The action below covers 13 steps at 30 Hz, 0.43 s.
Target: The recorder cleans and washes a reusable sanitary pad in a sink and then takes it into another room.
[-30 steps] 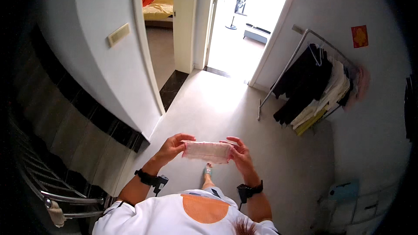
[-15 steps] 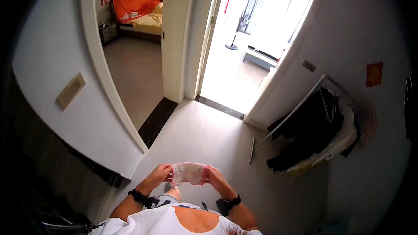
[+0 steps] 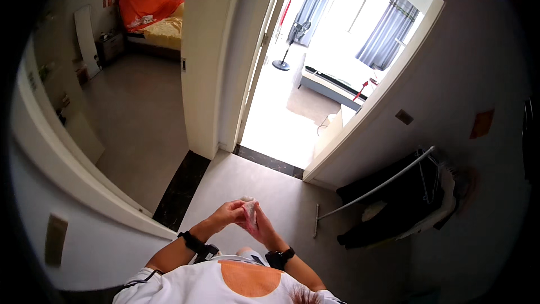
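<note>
A small white cloth with pink edging (image 3: pixel 249 207) is bunched between my two hands, in front of my chest. My left hand (image 3: pixel 226 214) pinches it from the left side with bent fingers. Against its right side my right hand (image 3: pixel 264 229) is closed, fingers pointing up and the thumb side toward the cloth. The hands nearly touch, and much of the cloth is hidden inside them. Its exact kind does not show. Dark bands with small boxes sit on both my wrists.
Ahead, a bright doorway (image 3: pixel 270 160) with a dark sill leads to a room with a standing fan (image 3: pixel 281 65) and a bed (image 3: pixel 332 87). Leftward, another doorway shows a bed with orange and yellow covers (image 3: pixel 152 5). A clothes rack (image 3: pixel 371 183) with dark garments stands right.
The cloth was stretched flat between my hands; now they have come together and it is folded up. My view has turned and moved nearer the doorways.
</note>
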Motion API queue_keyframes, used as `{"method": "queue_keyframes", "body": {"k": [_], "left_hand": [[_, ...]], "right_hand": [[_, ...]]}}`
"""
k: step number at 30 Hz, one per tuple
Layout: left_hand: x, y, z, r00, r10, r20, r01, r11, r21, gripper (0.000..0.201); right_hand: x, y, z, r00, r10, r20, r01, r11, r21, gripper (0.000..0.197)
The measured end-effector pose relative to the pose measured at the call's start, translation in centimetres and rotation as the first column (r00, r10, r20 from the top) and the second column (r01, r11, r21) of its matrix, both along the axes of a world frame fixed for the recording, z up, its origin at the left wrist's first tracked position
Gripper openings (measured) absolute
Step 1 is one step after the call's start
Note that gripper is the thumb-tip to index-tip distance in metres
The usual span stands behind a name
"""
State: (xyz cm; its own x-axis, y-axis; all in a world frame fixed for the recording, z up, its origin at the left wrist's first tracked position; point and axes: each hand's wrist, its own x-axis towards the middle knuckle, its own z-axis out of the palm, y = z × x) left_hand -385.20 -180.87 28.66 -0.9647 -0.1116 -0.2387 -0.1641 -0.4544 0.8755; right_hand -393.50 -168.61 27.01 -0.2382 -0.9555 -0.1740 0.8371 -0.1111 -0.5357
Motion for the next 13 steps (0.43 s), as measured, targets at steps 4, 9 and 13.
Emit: {"method": "queue_keyframes", "body": {"k": [4,9,13], "left_hand": [[-2.0,-6.2,-2.7,0.998,0.031,0.052,-0.043,0.969,0.242,0.022],[-3.3,-14.3,-3.3,0.988,-0.010,0.154,-0.059,0.899,0.433,0.023],[-4.7,-21.3,-1.8,0.951,0.101,0.291,-0.176,0.954,0.244,0.029]], "right_hand": [[-2.6,-6.8,-1.0,0.992,0.120,-0.049,-0.119,0.993,0.007,0.052],[-7.8,-15.1,-7.9,0.785,0.478,-0.395,-0.240,0.822,0.517,0.048],[-9.4,-24.4,-10.7,0.833,0.505,-0.226,-0.410,0.837,0.361,0.053]]}}
